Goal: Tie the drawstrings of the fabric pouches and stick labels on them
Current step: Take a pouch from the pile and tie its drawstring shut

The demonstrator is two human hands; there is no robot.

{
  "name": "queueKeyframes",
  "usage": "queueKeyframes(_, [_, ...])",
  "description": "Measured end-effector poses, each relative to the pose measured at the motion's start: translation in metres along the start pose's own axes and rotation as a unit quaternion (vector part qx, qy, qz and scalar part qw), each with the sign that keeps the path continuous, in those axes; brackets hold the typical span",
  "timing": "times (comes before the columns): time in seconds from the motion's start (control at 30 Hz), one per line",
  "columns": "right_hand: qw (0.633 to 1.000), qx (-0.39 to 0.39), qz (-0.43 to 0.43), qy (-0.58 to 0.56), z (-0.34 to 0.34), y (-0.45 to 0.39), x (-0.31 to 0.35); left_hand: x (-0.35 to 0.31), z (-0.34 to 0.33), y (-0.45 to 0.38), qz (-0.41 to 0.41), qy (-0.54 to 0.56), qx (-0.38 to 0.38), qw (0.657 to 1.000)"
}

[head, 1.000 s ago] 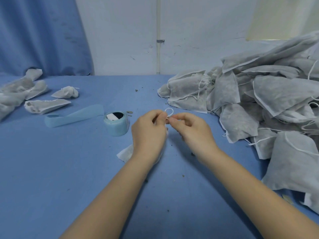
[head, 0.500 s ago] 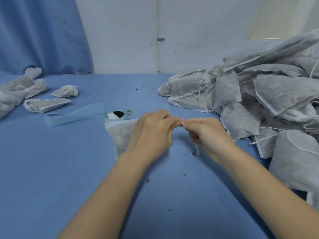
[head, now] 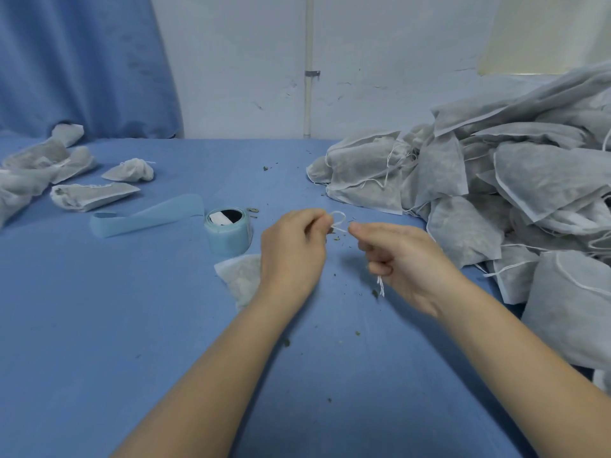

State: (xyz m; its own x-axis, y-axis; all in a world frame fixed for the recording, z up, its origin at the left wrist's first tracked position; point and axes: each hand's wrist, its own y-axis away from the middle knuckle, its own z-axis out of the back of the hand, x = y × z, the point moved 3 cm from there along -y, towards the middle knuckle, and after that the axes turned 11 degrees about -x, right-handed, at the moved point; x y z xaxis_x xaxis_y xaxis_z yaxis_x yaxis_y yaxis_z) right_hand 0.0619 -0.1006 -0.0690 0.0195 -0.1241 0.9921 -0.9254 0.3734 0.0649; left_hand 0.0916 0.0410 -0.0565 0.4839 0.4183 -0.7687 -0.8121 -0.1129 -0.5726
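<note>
A grey fabric pouch (head: 241, 276) lies on the blue table, mostly hidden under my left hand (head: 292, 249). Its white drawstring (head: 340, 223) forms a small loop between my two hands. My left hand pinches the string at the loop's left side. My right hand (head: 400, 259) pinches the string on the right, and a frayed string end (head: 381, 285) hangs below its curled fingers. A light blue label roll (head: 228, 231) stands just left of my left hand, with a loose strip of backing (head: 148, 216) trailing to the left.
A large heap of grey pouches (head: 496, 200) with loose strings fills the right side of the table. Several more pouches (head: 92, 195) lie at the far left. Small bits of dried herb are scattered over the blue tablecloth (head: 132, 325).
My hands have drawn slightly apart, opening a loop of string between them. The pouch has dropped lower under my left hand, showing the label roll again.
</note>
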Motion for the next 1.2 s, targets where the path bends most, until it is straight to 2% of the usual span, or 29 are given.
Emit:
queueKeyframes(0.07, [0.999, 0.002, 0.001, 0.034, -0.001, 0.0, -0.002, 0.001, 0.0, 0.0, 0.081, 0.1, 0.014, 0.992])
queueKeyframes(0.13, [0.999, -0.017, 0.011, 0.044, -0.002, -0.002, 0.0, 0.0, 0.0, 0.001, 0.114, 0.161, 0.061, 0.979])
queueKeyframes(0.23, [0.998, -0.044, 0.025, 0.034, 0.004, -0.004, 0.005, -0.003, 0.0, 0.003, 0.03, 0.08, 0.13, 0.988])
queueKeyframes(0.3, [0.998, -0.045, 0.019, 0.037, 0.006, -0.003, 0.006, -0.004, -0.002, 0.003, -0.04, -0.005, 0.121, 0.992])
queueKeyframes(0.37, [0.999, -0.033, 0.003, 0.019, 0.005, -0.002, 0.004, -0.005, -0.004, 0.003, -0.074, -0.071, 0.084, 0.991])
queueKeyframes(0.43, [1.0, -0.008, 0.002, -0.012, 0.002, -0.001, 0.003, -0.006, -0.005, 0.004, -0.078, -0.104, 0.06, 0.99])
queueKeyframes(0.5, [0.998, -0.001, 0.043, 0.034, -0.001, 0.003, 0.004, -0.005, -0.005, 0.004, -0.067, -0.123, 0.052, 0.989])
queueKeyframes(0.6, [0.991, -0.052, 0.091, 0.084, -0.003, 0.006, 0.004, -0.003, -0.008, 0.005, -0.031, -0.122, 0.053, 0.991])
queueKeyframes(0.7, [0.998, -0.057, 0.026, -0.003, -0.006, 0.003, 0.002, -0.005, -0.01, 0.005, 0.019, -0.091, 0.069, 0.993])
queueKeyframes(0.77, [0.995, 0.0, -0.059, -0.086, -0.011, 0.004, 0.002, -0.005, -0.012, 0.005, 0.044, -0.083, 0.088, 0.992])
queueKeyframes(0.87, [0.969, 0.078, -0.151, -0.18, -0.016, 0.007, 0.0, -0.004, -0.013, 0.007, 0.044, -0.075, 0.106, 0.991])
queueKeyframes(0.97, [0.955, 0.085, -0.179, -0.222, -0.015, 0.008, -0.001, -0.007, -0.01, 0.009, -0.003, -0.029, 0.074, 0.997])
queueKeyframes(1.07, [0.955, 0.073, -0.174, -0.23, -0.015, 0.009, 0.001, -0.017, 0.001, 0.011, -0.077, 0.003, -0.009, 0.997])
queueKeyframes(1.2, [0.954, 0.074, -0.166, -0.24, -0.015, 0.01, 0.003, -0.025, 0.006, 0.013, -0.171, -0.016, -0.101, 0.98])
